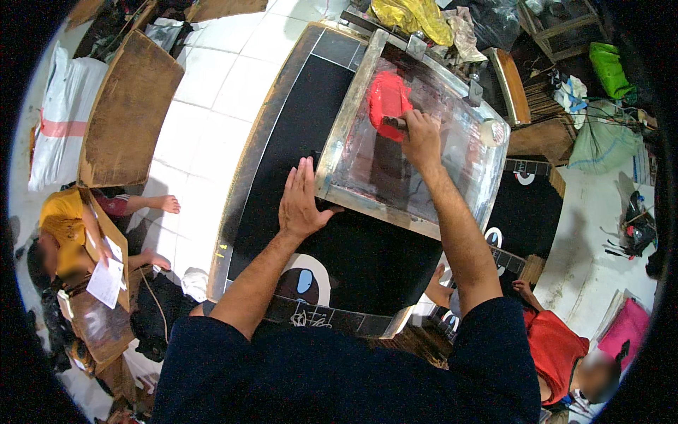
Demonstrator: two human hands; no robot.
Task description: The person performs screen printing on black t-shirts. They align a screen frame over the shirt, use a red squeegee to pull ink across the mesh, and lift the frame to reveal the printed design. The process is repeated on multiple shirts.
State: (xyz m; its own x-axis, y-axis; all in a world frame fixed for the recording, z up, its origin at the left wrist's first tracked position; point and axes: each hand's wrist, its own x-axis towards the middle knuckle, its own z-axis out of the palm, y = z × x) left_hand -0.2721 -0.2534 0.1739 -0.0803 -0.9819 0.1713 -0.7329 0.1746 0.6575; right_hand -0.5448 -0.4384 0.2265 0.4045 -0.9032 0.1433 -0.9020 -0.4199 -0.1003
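A wooden-edged printing screen (353, 106) lies tilted over black fabric (282, 134) on a long board. Thick red ink (388, 102) sits on the mesh toward its far left. My right hand (422, 140) is closed round the brown handle of a squeegee (393, 123), whose working end is hidden in or behind the ink. My left hand (305, 201) lies flat on the fabric, fingers stretched out, its thumb close to the screen's near left corner. A printed eye shape (305, 280), white, brown and blue, shows on the fabric near my left forearm.
A white round container (492, 133) stands at the screen's right side. Another board with black fabric (526, 205) lies to the right. A person in yellow (67, 230) holds papers at left; one in red (561, 353) sits at lower right. A yellow plastic bag (409, 18) lies beyond the screen.
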